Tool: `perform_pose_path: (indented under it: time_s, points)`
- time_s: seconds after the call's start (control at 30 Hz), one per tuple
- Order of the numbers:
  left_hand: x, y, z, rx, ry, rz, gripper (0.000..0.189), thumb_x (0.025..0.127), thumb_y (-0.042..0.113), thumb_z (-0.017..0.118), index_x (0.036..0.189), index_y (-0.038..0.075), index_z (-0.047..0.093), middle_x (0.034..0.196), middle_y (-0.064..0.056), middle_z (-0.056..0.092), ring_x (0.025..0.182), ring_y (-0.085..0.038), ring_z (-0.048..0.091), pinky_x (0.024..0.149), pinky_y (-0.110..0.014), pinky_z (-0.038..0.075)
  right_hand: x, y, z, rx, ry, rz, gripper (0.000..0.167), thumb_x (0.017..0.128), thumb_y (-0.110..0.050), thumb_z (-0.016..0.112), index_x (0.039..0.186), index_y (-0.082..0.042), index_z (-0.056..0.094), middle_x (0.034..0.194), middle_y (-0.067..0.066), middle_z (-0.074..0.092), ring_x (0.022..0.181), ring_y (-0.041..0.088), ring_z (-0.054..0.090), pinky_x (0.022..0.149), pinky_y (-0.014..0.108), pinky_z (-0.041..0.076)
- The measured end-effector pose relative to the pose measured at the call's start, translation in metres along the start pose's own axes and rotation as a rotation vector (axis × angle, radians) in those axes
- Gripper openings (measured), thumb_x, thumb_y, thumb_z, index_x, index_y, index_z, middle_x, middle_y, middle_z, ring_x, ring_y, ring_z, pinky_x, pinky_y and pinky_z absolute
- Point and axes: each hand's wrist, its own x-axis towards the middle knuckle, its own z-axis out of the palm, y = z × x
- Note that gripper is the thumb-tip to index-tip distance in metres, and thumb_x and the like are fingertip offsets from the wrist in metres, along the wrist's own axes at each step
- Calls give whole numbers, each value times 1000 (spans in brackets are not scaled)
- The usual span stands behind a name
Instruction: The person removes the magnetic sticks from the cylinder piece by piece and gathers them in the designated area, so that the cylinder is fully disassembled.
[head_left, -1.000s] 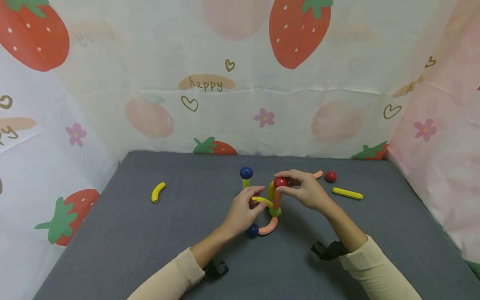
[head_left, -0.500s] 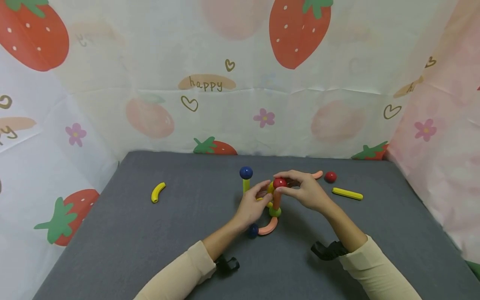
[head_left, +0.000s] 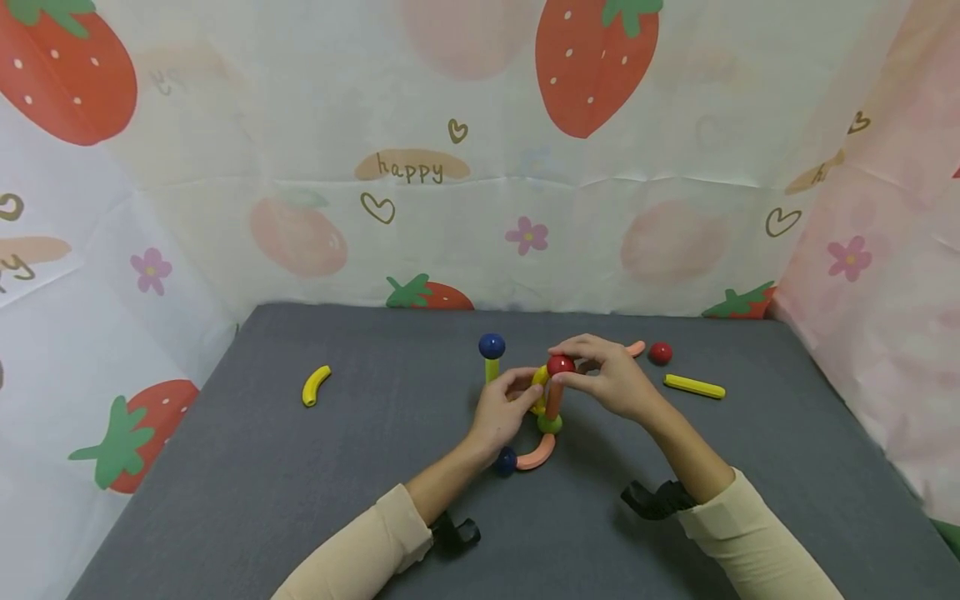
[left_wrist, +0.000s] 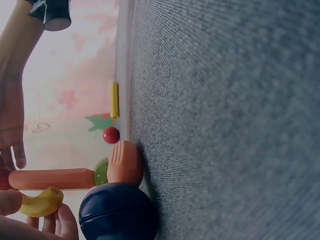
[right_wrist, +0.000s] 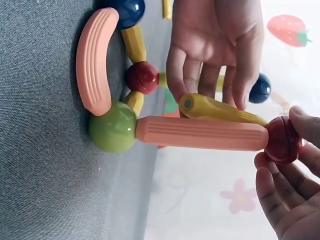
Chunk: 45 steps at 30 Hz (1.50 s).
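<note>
My right hand (head_left: 611,379) pinches a glossy red ball (right_wrist: 283,140) at the top of an upright orange magnetic stick (right_wrist: 202,133). That stick stands on a green ball (right_wrist: 113,127). Thumb and fingers of my left hand (head_left: 501,417) pinch a curved yellow magnetic stick (right_wrist: 220,109); its upper end meets the red ball, while its lower end shows a metal disc. From the green ball a curved salmon stick (head_left: 537,454) runs to a dark blue ball (head_left: 506,461). Behind the left hand, a lower red ball (right_wrist: 143,77) joins short yellow sticks, mostly hidden in the head view.
Another blue ball (head_left: 492,346) tops a yellow-green stick (head_left: 492,369) behind the left hand. At right lie a loose red ball (head_left: 661,353), a straight yellow stick (head_left: 694,387) and a salmon stick (head_left: 637,348). A curved yellow stick (head_left: 317,386) lies far left on the grey cloth (head_left: 225,500).
My left hand has moved right, from beside the lower yellow stick to the curved yellow stick under the top red ball, which it now pinches. The right hand stays almost still.
</note>
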Motion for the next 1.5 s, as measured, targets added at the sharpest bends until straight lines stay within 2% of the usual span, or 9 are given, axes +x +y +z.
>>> perform_pose_path:
  time_s: [0.23, 0.43, 0.67, 0.77, 0.9, 1.03, 1.27, 1.37, 1.5]
  points:
    - [-4, -4, -2, -40, -13, 10, 31, 96, 16, 62, 125, 3, 63, 115, -19, 66, 100, -24, 65, 88, -38, 56, 0, 0, -1, -11, -18, 2, 35, 89, -12, 70, 122, -4, 67, 119, 14, 66, 94, 22, 64, 84, 32, 56]
    - [-8, -2, -4, -68, -23, -29, 32, 95, 18, 64, 125, 5, 64, 113, -17, 67, 91, -13, 64, 88, -42, 55, 1, -3, -3, -52, -7, -37, 33, 87, -11, 72, 120, -4, 68, 119, 13, 66, 95, 23, 65, 80, 34, 56]
    - [-9, 1, -6, -113, -37, -48, 32, 95, 18, 63, 122, 1, 64, 111, -18, 67, 89, -12, 64, 84, -34, 56, 0, -5, -3, -94, 22, -86, 33, 84, -7, 74, 117, -3, 70, 116, 13, 68, 89, 22, 67, 78, 42, 57]
    - [-9, 1, -6, -115, -40, -41, 32, 95, 18, 63, 122, 0, 64, 111, -19, 67, 91, -14, 65, 82, -30, 57, 0, -4, -3, -93, 21, -92, 33, 84, -7, 74, 117, -4, 70, 116, 13, 68, 90, 22, 67, 77, 39, 57]
    - [-11, 2, -7, -117, -47, -35, 31, 95, 16, 63, 121, -2, 65, 110, -22, 68, 86, -11, 66, 79, -31, 58, -1, -3, -2, -81, 17, -87, 33, 85, -7, 73, 117, -4, 70, 116, 13, 67, 91, 22, 67, 78, 30, 57]
    - [-11, 7, -6, -144, -45, -92, 30, 95, 15, 64, 117, -5, 67, 106, -19, 69, 80, -8, 65, 79, -34, 59, -2, -2, -2, -71, 13, -81, 33, 85, -8, 73, 117, -4, 70, 117, 13, 67, 91, 22, 67, 78, 24, 55]
    - [-12, 11, -8, -185, -12, -243, 31, 94, 16, 64, 117, -5, 67, 109, -16, 69, 81, -11, 68, 86, -40, 58, -2, -2, -3, -76, 10, -70, 33, 85, -9, 74, 117, -4, 70, 117, 13, 67, 91, 22, 67, 78, 24, 55]
    - [-12, 9, -11, -176, -20, -259, 31, 94, 17, 65, 116, -5, 68, 109, -16, 69, 81, -12, 68, 84, -39, 58, -2, -2, -3, -76, 10, -64, 33, 85, -9, 73, 118, -4, 69, 118, 13, 67, 92, 23, 67, 78, 25, 55]
    - [-13, 8, -18, -141, -72, -246, 31, 93, 19, 66, 115, -4, 68, 108, -15, 69, 82, -11, 67, 86, -42, 58, -1, -3, -3, -70, 7, -60, 34, 86, -11, 73, 118, -4, 69, 118, 13, 66, 93, 23, 67, 80, 33, 57]
